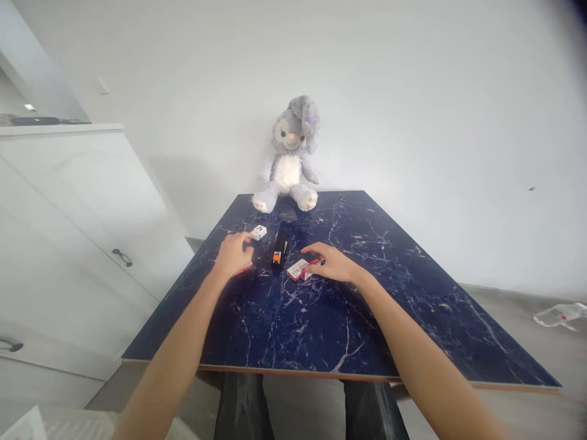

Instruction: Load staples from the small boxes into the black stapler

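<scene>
A black stapler [279, 249] with an orange part at its near end lies lengthwise in mid-table, between my two hands. My left hand [233, 253] is left of it, fingers bent and apart from the thumb. Its fingertips come close to a small white box [259, 232] with dark print; contact is unclear. A red-edged flat item [243, 269] shows partly from under that hand. On the right, my right hand [334, 263] has thumb and fingers around a small red-and-white box [312, 269]. Touching or nearly touching it is another small white-and-red box [297, 269], lying flat.
A grey plush rabbit [288, 171] sits at the far edge of the dark blue marbled table [302, 342], against the wall. White cabinets [77, 244] stand on the left. A clear plastic item [560, 314] lies on the floor at right.
</scene>
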`<state>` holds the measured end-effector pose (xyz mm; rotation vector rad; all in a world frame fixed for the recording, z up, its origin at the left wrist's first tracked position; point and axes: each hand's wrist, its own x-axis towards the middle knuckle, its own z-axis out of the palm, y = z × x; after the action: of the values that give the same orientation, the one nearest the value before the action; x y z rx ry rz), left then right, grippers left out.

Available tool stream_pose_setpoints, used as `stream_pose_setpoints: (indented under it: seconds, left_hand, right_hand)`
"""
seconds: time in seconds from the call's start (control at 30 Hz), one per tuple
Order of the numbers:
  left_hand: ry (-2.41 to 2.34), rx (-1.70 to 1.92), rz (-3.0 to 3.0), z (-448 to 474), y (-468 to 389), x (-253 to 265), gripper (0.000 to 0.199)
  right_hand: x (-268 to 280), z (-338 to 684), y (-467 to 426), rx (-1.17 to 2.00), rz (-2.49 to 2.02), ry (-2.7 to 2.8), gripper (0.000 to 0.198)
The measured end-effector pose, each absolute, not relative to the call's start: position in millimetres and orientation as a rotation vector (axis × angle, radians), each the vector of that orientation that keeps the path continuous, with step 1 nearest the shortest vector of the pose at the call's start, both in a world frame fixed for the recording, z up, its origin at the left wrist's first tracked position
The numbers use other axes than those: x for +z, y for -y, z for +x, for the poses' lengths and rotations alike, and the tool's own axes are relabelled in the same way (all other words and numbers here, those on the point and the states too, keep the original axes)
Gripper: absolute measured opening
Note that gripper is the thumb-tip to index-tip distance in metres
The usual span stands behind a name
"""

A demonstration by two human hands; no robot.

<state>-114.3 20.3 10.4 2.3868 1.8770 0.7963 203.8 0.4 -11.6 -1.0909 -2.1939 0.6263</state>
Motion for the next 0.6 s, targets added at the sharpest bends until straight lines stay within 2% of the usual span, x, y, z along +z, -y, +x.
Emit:
stream_pose_setpoints:
  seconds: [0.07,0.1,0.27,0.33,0.43,0.5,0.6]
  left_hand:
    - [-1.611,0.469,2.356,-137,-29,6,0.035]
    - [-1.58,0.426,2.316,-144,-30,4,0.036]
    - [-1.402,0.356,2.293,-138,-22,3,0.058]
    - [-1.373,0.379,2.335,-127,-20,1,0.065]
    - [-1.475,0.541,2.41,-110,-23,-9,0.06]
    - [-1.549,0.676,2.407,-99,-24,-17,0.054]
    - [-1.555,0.768,2.407,-81,-18,-25,0.051]
  right_hand:
    - [2,207,7,0.658,-1.113,2.261,0.027]
    - [7,209,9,0.709,-1.128,2.273,0.022]
    - [14,218,8,0.965,-1.192,2.331,0.021]
    - [10,218,4,0.894,-1.214,2.376,0.019]
    - [0,211,-3,0.587,-1.219,2.389,0.017]
    - [-8,203,-7,0.444,-1.168,2.362,0.023]
    - [-20,190,-7,0.387,-1.092,2.331,0.048]
